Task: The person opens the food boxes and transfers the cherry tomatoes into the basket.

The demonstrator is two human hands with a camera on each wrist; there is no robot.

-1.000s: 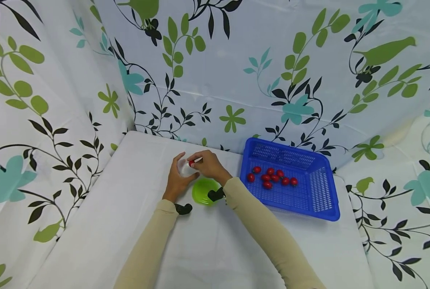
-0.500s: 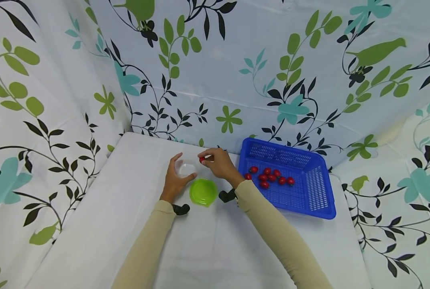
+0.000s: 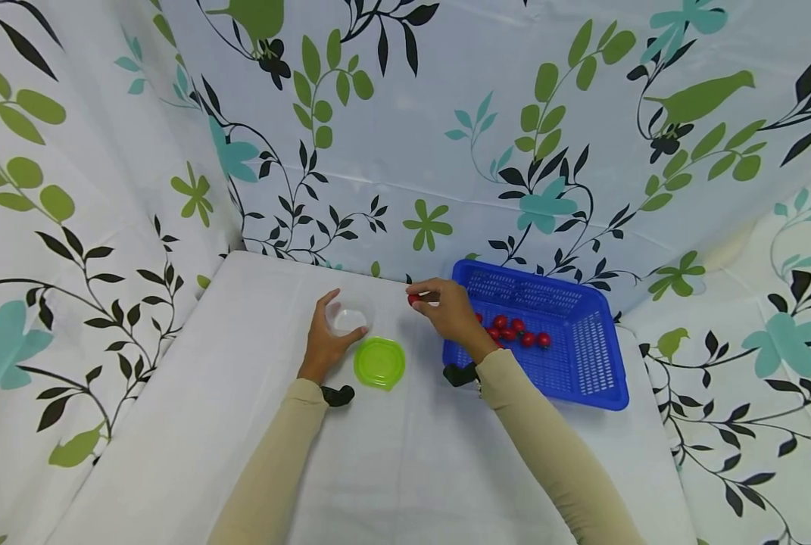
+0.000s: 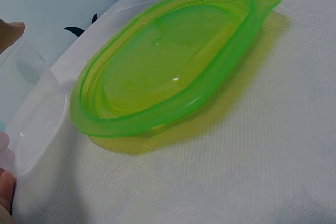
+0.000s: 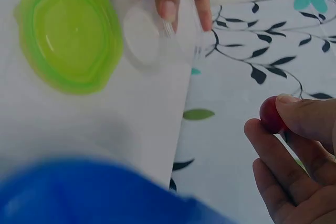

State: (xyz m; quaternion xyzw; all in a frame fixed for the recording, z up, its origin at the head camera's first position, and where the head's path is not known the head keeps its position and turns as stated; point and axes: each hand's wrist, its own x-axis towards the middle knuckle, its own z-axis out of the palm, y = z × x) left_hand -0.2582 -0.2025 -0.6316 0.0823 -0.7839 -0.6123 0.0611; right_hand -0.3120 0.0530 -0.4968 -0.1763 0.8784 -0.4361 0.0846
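My left hand (image 3: 323, 342) grips a small see-through plastic container (image 3: 348, 321) on the white table, thumb and fingers round its sides. No tomato shows inside it. In the right wrist view, a cherry tomato (image 5: 271, 115) is pinched between the thumb and fingertips of my right hand (image 5: 302, 156). The head view puts that right hand up beside the left edge of a blue basket (image 3: 603, 310). Near the container lies a green lid (image 3: 379, 363), flat on the cloth; its raised rim and corner tab show in the left wrist view.
Several red cherry tomatoes (image 3: 516, 327) lie in the blue basket, partly hidden by my right hand and wrist. A patterned curtain (image 3: 378, 151) hangs behind the table and along its sides. White cloth (image 3: 391, 454) covers the table in front of the lid.
My right hand has moved right from over the container to the basket's left edge, still pinching the cherry tomato. The left hand stays round the container, and the lid has come into full view.
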